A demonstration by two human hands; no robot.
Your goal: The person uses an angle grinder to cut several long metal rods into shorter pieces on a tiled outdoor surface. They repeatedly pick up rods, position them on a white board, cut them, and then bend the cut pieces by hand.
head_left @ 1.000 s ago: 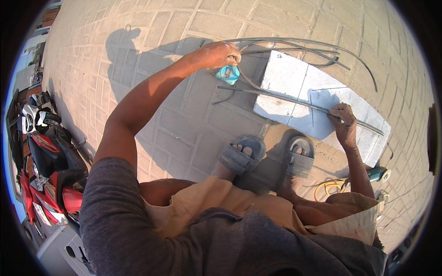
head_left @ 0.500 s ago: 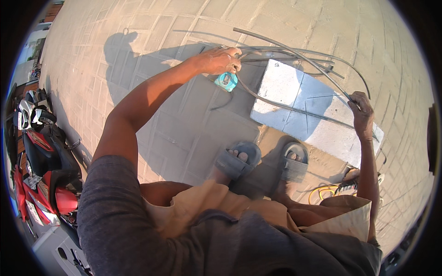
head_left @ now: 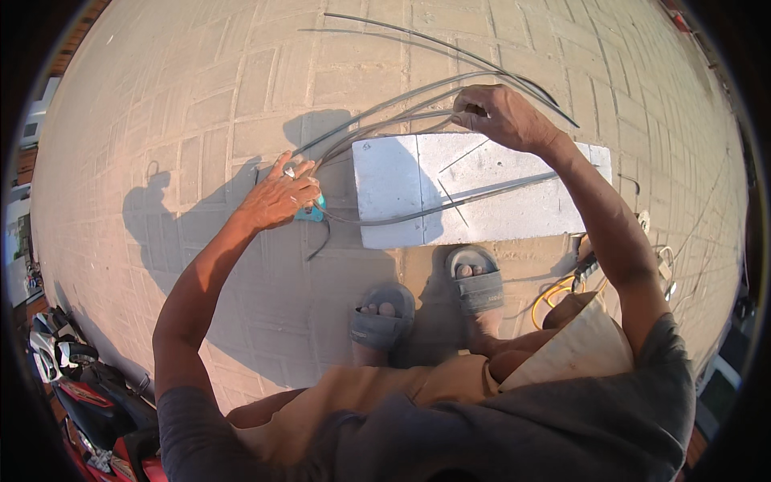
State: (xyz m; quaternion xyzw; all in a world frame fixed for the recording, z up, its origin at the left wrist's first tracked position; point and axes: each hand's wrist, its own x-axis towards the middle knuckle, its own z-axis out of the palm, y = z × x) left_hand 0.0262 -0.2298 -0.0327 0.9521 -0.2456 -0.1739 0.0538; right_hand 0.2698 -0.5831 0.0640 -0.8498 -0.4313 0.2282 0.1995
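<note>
Several long, thin grey rods [head_left: 401, 98] curve over the paving ahead of me. My left hand [head_left: 279, 197] lies at their left end, fingers apart, partly covering a teal tape measure [head_left: 312, 212]. My right hand [head_left: 504, 119] is closed in a pinch on a rod above the far edge of a white rectangular block [head_left: 385, 173]. Another rod [head_left: 466, 198] lies lengthwise across that block and passes under my right forearm. A short dark strip [head_left: 323, 243] curls on the ground beside the tape measure.
My sandalled feet [head_left: 482, 291] stand just this side of the block. Yellow cord [head_left: 549, 305] and a dark tool, partly hidden, lie by my right knee. A red and black motorbike [head_left: 104, 410] is parked at the lower left. Brick paving [head_left: 225, 88] extends ahead.
My right hand has moved from the block's right end to its far edge, taking a rod there. My left hand's fingers have spread. The view has shifted, and the rods lie differently.
</note>
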